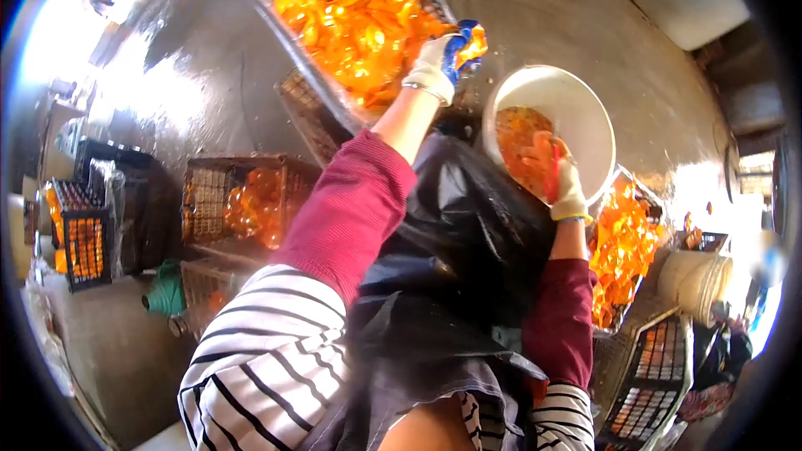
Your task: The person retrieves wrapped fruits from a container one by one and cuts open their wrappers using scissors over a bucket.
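Observation:
My left hand (449, 64), in a white and blue glove, is closed around a glossy orange piece of fruit or peel (474, 46). It is at the right edge of a plastic-lined crate (266, 2) heaped with similar orange pieces (355, 25). My right hand (565, 184), in a pale glove, is over the near side of a white bucket (589, 125). Its fingers are wrapped round a thin red tool (553, 171), whose working end I cannot make out. Wet orange pulp (520, 138) lies in the bucket.
A second crate of orange pieces (622, 255) stands right of the bucket. At left, a brown crate (205, 200) holds round orange fruit. A dark crate (652, 359) is at lower right. A black apron (459, 234) covers my lap. The floor (501, 8) looks wet.

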Demonstrator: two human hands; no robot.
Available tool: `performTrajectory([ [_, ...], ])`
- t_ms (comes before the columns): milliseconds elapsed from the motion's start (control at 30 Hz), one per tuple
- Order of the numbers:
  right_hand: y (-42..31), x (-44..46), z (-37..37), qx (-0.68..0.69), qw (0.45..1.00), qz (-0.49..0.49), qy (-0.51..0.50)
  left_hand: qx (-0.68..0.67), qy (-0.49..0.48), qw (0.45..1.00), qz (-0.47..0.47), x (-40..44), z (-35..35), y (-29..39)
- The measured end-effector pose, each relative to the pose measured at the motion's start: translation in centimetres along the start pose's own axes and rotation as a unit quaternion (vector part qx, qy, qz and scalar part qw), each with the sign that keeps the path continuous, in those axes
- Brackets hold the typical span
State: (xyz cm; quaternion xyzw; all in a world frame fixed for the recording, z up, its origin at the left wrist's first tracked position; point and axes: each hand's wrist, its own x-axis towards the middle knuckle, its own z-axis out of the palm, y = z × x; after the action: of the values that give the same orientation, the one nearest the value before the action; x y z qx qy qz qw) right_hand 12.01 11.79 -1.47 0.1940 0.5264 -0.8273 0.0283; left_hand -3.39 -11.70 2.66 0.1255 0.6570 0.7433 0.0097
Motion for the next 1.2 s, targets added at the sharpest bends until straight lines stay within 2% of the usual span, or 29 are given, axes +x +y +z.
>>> performTrajectory([
  [67,1.4,0.9,-1.2,-0.054,0.998,-0.025,-0.025,0.172,-0.003,0.981,0.091,0.2,4.4,-0.3],
  [100,1.3,0.5,-1.3,-0.062,0.997,-0.03,-0.045,0.213,0.002,0.969,0.122,0.0,6.3,-0.9],
  [133,1.2,0.7,-1.6,-0.033,0.998,-0.015,-0.051,0.171,0.016,0.98,0.096,-0.1,8.0,-2.0],
  [167,1.3,0.7,-1.8,-0.051,0.997,-0.025,-0.047,0.024,0.029,0.999,0.034,-0.3,9.7,-3.1],
  [233,1.6,1.4,-2.7,-0.099,0.994,-0.036,-0.043,-0.184,0.026,0.982,-0.043,-0.7,11.9,-4.3],
  [267,2.3,2.2,-3.4,-0.128,0.99,-0.036,-0.043,-0.357,0.026,0.904,-0.233,-0.3,12.3,-4.7],
  [300,2.5,1.9,-3.1,-0.155,0.986,-0.035,-0.045,-0.272,-0.002,0.945,-0.184,-0.9,12.6,-4.7],
  [333,2.6,1.4,-2.9,-0.119,0.992,-0.016,-0.042,-0.186,-0.031,0.974,-0.13,-1.7,12.9,-4.4],
  [400,0.9,0.9,-1.9,-0.051,0.998,0.01,-0.041,-0.158,-0.075,0.981,-0.089,-1.4,13.8,-4.9],
  [467,0.0,0.4,-1.3,-0.046,0.998,0.014,-0.034,-0.272,-0.098,0.948,-0.134,-0.7,14.6,-6.8],
  [533,-0.2,0.3,-1.9,-0.035,0.998,0.032,-0.035,-0.233,-0.089,0.951,-0.185,-0.8,14.2,-4.9],
  [567,-0.5,0.1,-1.9,-0.073,0.995,0.057,-0.028,-0.196,-0.079,0.957,-0.2,-1.3,14.0,-3.1],
  [633,-1.6,-0.2,-1.7,-0.151,0.983,0.105,-0.019,-0.252,-0.044,0.936,-0.242,-1.6,13.8,-2.2],
  [733,-0.2,0.8,-2.8,-0.174,0.981,0.082,0.001,-0.276,-0.104,0.933,-0.207,-1.5,13.2,-4.1],
  [767,0.6,1.5,-3.0,-0.135,0.99,0.036,0.009,-0.271,-0.115,0.931,-0.214,-1.8,13.2,-4.0],
  [800,1.6,2.2,-3.3,-0.095,0.995,-0.01,0.017,-0.19,-0.123,0.961,-0.162,-1.4,13.2,-7.2],
  [833,2.0,2.4,-3.3,-0.056,0.997,-0.055,0.025,0.024,-0.156,0.985,-0.076,-1.7,12.8,-6.9],
  [867,2.2,2.6,-3.5,-0.083,0.994,-0.062,0.03,0.237,-0.18,0.955,0.014,-2.1,12.4,-6.7],
  [933,1.8,2.4,-3.3,-0.137,0.987,-0.076,0.041,0.244,-0.163,0.95,-0.107,-2.4,12.5,-5.2],
  [967,1.6,2.1,-3.2,-0.131,0.989,-0.046,0.049,0.245,-0.154,0.943,-0.167,-2.4,12.5,-4.8],
  [1067,-1.0,-0.1,-1.4,-0.122,0.99,0.022,0.067,0.315,-0.162,0.932,-0.073,-1.7,12.5,-5.5],
  [1100,-1.4,-0.4,-1.3,-0.122,0.99,0.029,0.068,0.162,-0.131,0.96,-0.186,-1.8,13.0,-5.0],
  [1133,-1.5,-0.5,-1.3,-0.122,0.99,0.037,0.067,0.251,-0.159,0.946,-0.132,-1.7,13.0,-5.3],
  [1200,2.2,2.6,-3.9,-0.208,0.969,-0.095,0.093,0.42,-0.209,0.883,-0.02,-1.6,12.9,-6.3],
])
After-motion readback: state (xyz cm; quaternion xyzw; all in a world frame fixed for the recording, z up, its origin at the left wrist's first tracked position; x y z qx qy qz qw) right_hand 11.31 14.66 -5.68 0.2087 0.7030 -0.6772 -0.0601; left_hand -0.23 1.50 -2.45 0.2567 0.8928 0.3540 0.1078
